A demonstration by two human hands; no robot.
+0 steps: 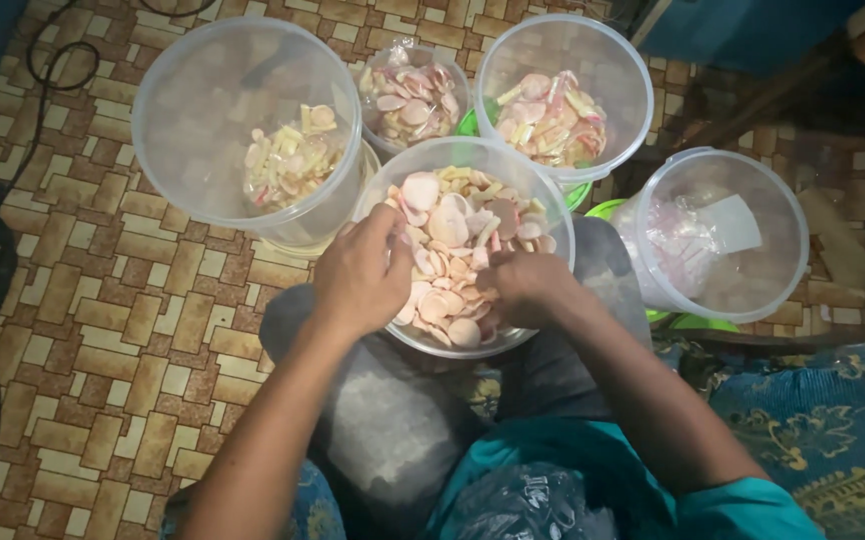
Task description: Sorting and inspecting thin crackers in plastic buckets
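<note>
A clear plastic tub [558, 215] full of pale pink and white crackers [450, 226] rests on my lap between my knees. My left hand [361, 275] lies over its left rim, fingers curled into the crackers. My right hand [523, 285] is inside the tub at the lower right, fingers closed among the crackers. Whether either hand actually holds a cracker is hidden by the knuckles.
Three more clear tubs stand beyond: a large one [203, 120] at left, a small one [413, 100] in the middle, another [593, 60] at right, all with crackers. A fourth tub [753, 190] with plastic bags sits far right. Patterned brick-print floor, black cable at left.
</note>
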